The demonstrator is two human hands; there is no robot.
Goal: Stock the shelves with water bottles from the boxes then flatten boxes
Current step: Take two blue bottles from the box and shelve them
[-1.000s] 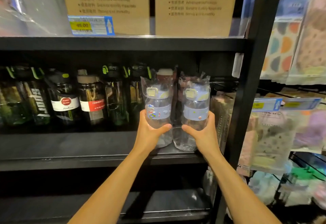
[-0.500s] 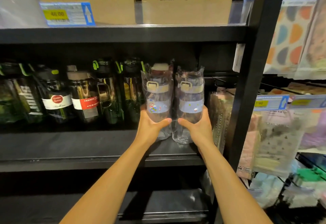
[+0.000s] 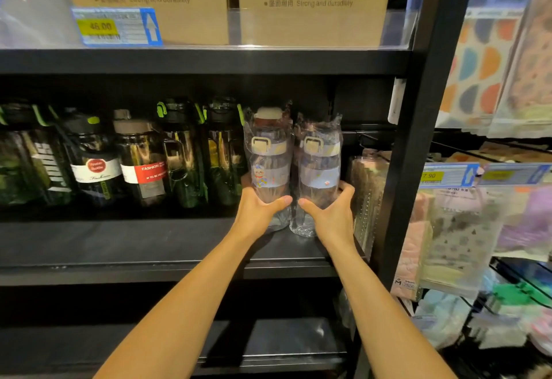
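Two clear water bottles in plastic wrap stand side by side on the black middle shelf (image 3: 119, 241). My left hand (image 3: 260, 210) grips the lower part of the left bottle (image 3: 270, 157), which has a cartoon label. My right hand (image 3: 331, 214) grips the lower part of the right bottle (image 3: 319, 160). Both bottles stand upright, touching each other, at the right end of a row of dark bottles (image 3: 143, 157).
Two cardboard boxes (image 3: 313, 5) sit on the shelf above, behind a clear lip with a price tag (image 3: 116, 26). A black upright post (image 3: 418, 139) bounds the shelf on the right. Packaged goods (image 3: 457, 229) hang beyond it. A wrapped item (image 3: 367, 187) stands right of the bottles.
Both hands have pushed the two bottles a little deeper onto the shelf, and the bottles now rest on the shelf board. The camera has shifted slightly.
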